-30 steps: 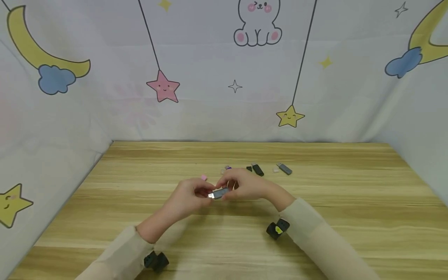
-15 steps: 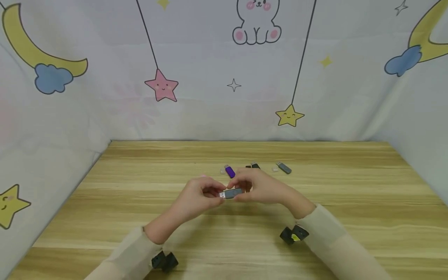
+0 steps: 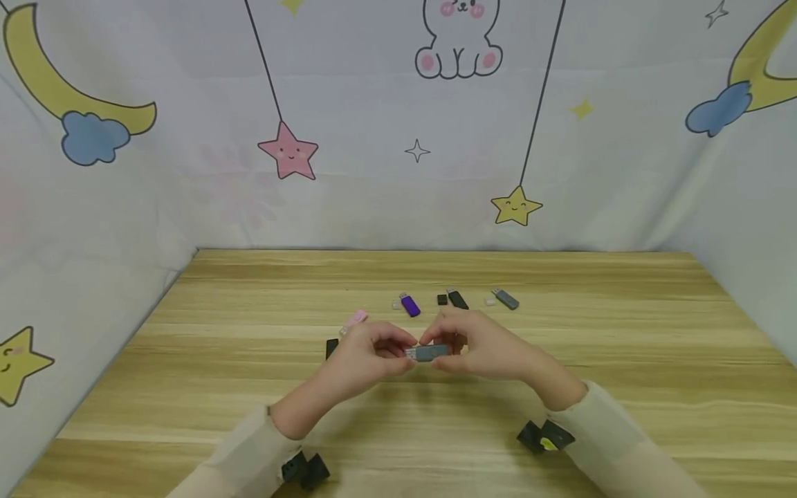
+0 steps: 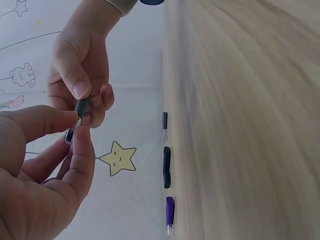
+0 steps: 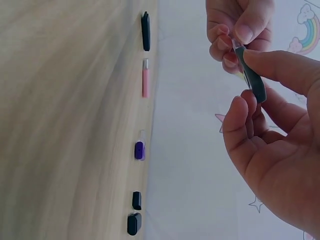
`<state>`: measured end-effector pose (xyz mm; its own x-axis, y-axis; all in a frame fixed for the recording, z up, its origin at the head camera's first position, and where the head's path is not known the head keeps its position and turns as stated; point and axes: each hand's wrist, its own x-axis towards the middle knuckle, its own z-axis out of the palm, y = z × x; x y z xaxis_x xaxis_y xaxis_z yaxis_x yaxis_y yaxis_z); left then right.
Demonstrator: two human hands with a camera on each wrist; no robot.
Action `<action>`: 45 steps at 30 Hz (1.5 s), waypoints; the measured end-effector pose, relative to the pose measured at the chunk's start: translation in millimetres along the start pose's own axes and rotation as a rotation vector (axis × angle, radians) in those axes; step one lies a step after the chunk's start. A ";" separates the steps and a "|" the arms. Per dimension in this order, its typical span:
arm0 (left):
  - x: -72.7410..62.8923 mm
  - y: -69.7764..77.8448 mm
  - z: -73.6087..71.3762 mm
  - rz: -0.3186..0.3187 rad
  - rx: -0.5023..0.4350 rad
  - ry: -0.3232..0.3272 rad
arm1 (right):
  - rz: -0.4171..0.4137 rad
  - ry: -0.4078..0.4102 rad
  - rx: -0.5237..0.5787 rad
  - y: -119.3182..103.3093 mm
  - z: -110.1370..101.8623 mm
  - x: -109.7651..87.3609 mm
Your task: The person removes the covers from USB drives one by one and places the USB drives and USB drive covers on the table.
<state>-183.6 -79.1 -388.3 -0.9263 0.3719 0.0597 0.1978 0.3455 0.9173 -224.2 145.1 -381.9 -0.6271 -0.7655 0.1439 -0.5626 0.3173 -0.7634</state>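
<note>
A grey USB stick is held level between both hands, above the table. My left hand pinches its pale plug end between thumb and forefinger. The stick's body is gripped by my right hand, thumb along one face and fingers curled behind it. In the left wrist view the stick shows a clear part at the left fingertips, with a dark and shiny tip sticking out below. The fingertips hide some of the plug end.
On the wooden table lie a pink USB stick, a black piece partly behind my left hand, a purple USB stick, a black one with a small black cap, and another grey one beside a clear cap.
Both hands have moved right and slightly nearer with the grey stick between them. The purple stick, the pink stick and the black piece at left have come out from behind the hands.
</note>
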 end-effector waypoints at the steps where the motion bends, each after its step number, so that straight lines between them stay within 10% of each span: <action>1: 0.0 -0.6 0.8 0.007 -0.005 -0.001 | 0.005 0.002 0.007 -0.1 0.8 -1.2; 45: -7.3 -11.9 19.0 0.162 0.069 -0.055 | 0.237 -0.026 0.273 7.9 23.1 -12.3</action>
<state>-173.1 -69.6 -407.1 -0.8622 0.4730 0.1813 0.3661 0.3346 0.8684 -208.5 144.1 -404.3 -0.7068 -0.7039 -0.0707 -0.2364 0.3291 -0.9142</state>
